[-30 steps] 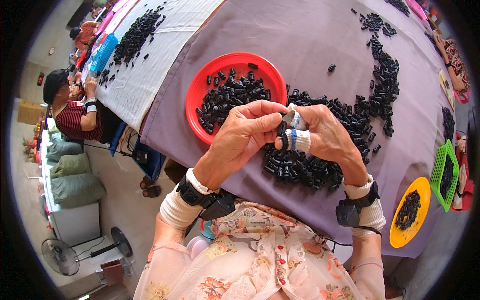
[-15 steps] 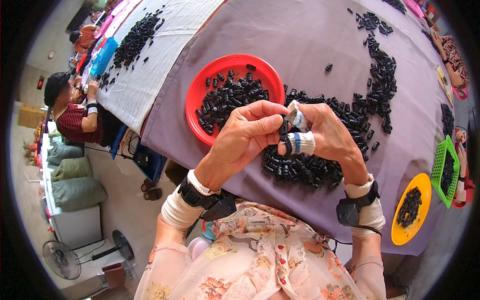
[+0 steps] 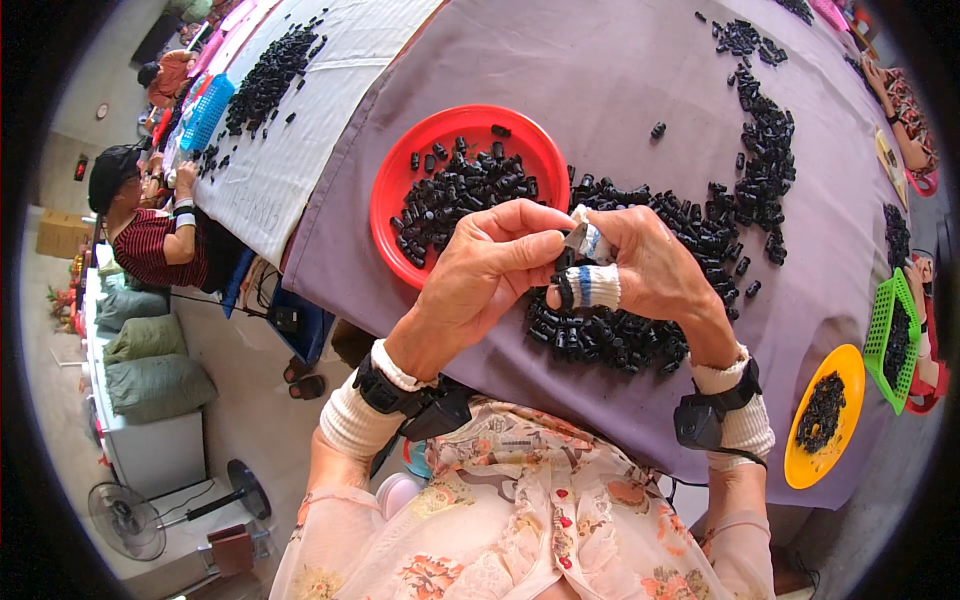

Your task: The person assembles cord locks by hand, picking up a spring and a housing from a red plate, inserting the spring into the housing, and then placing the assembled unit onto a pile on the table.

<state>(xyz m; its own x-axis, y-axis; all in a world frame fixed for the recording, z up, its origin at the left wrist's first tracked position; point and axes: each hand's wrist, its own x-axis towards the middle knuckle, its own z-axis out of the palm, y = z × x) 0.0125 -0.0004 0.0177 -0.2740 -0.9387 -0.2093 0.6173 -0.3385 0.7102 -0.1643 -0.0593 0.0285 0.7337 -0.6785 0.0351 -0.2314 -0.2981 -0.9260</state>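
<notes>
Head view: on our mauve tablecloth (image 3: 600, 100) a large heap of black cylindrical parts (image 3: 605, 335) lies loose; fewer sit in the red round tray (image 3: 450, 119), whether finished we cannot tell. Our left hand (image 3: 490, 255) pinches one small black part (image 3: 565, 263), mid-handling, between both hands; our right hand (image 3: 655, 265) curls beside it, its exact grip unclear.

The worktop (image 3: 620, 60) wears a soft purple-grey cloth (image 3: 520, 60). A big heap of small black pieces (image 3: 620, 340) sits near the front, and more run up the right side in a bendy line (image 3: 765, 180). One piece (image 3: 658, 130) lies all alone. A round red plate (image 3: 385, 200) sits left of the heap. A yellow plate (image 3: 805, 470) is near the right edge. On the left, a white cloth (image 3: 300, 140) has its own black heap (image 3: 270, 80).
</notes>
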